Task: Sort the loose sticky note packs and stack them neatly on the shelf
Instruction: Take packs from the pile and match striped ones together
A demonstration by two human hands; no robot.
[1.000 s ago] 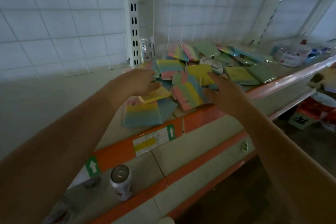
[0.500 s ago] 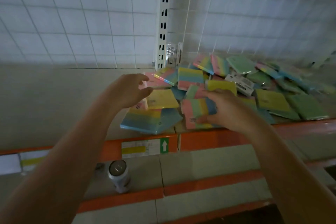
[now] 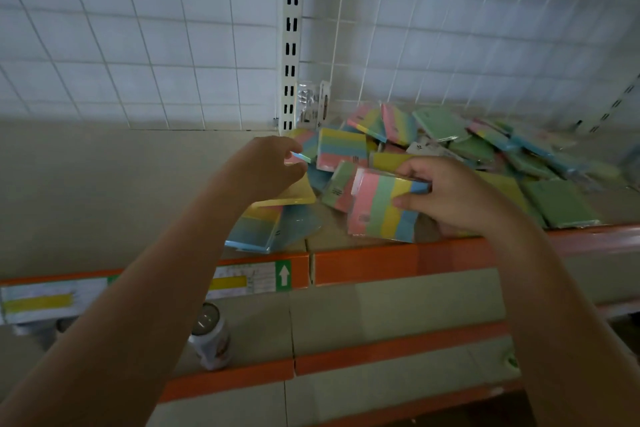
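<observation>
A loose heap of sticky note packs [image 3: 460,146] covers the right part of the shelf [image 3: 104,184]. My right hand [image 3: 450,194] grips a striped pink, green, yellow and blue pack [image 3: 377,211], lifted and tilted above the front edge. My left hand [image 3: 266,166] hovers over a plain yellow pack [image 3: 294,196] with its fingers curled, pinching the corner of a small blue-edged pack [image 3: 299,157]. A yellow-to-blue striped pack [image 3: 252,230] lies below the yellow one near the shelf's front.
The shelf has an orange front rail [image 3: 363,269] with price labels [image 3: 256,279]. A white wire grid [image 3: 138,45] backs it, with a slotted upright [image 3: 291,42]. A drinks can [image 3: 209,336] stands on the lower shelf. Green packs [image 3: 561,203] lie at the right.
My right hand has lifted the striped pack off the pile and tilted it up. My left hand has closed its fingers on a small pack's corner. The view moved closer.
</observation>
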